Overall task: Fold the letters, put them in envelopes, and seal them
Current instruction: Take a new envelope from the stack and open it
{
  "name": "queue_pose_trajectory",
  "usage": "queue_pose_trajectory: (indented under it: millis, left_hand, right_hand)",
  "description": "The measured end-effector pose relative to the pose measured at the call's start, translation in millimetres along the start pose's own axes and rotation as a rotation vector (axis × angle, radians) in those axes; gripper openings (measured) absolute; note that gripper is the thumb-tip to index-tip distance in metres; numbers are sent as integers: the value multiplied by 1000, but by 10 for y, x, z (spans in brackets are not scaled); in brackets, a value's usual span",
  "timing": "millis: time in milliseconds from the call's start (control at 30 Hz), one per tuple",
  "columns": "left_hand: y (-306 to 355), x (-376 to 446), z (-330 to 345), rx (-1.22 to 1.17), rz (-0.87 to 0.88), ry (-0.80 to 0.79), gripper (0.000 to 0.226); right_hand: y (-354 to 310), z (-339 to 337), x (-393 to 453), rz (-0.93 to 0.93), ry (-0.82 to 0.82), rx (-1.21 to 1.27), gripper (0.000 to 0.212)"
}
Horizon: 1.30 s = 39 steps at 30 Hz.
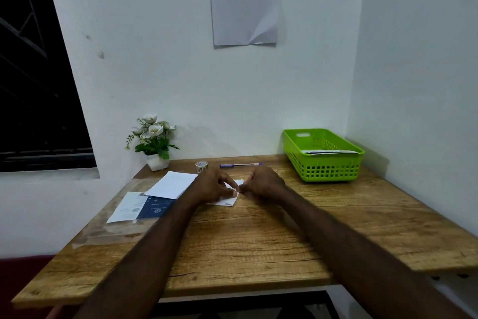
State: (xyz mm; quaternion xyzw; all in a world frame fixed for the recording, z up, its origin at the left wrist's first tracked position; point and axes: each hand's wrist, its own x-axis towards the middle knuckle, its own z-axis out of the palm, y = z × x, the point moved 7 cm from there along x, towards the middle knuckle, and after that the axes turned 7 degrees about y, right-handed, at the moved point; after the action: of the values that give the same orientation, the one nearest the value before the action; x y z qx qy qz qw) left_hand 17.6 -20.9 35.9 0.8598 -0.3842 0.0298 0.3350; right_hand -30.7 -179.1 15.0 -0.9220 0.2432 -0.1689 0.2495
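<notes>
Two hands, left hand [210, 185] and right hand [263, 181], pinch the white envelope [229, 201] lying flat between them, equally near.

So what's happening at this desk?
A person sits at a wooden table, both hands pinching a small white paper in the middle: left hand, right hand. More papers lie to the left, tape and a pen behind, and a green basket holds papers on the right.
</notes>
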Motion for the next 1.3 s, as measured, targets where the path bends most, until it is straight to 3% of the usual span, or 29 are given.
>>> queue_pose_trajectory:
  millis: [400,567,700,867,1033,1300]
  left_hand:
    - [-23,-20,-2,-47,-31,-115,15]
    - [-24,-46,-2,-32,-17,-201,13]
    - [-19,-50,-9,-37,-16,-224,14]
    - [-3,-66,-11,-52,-10,-216,14]
    - [-20,-58,-8,-57,-14,-217,12]
    - [-43,-50,5,-64,-31,-228,12]
  right_hand:
    - [102,-86,170,141,4,-24,43]
    - [91,-81,165,154,61,-68,60]
    - [100,-99,147,155,69,-70,59]
    - [103,-86,192,107,53,-87,40]
    - [127,-121,159,74,21,-67,41]
    - [-103,-109,108,-173,134,-213,17]
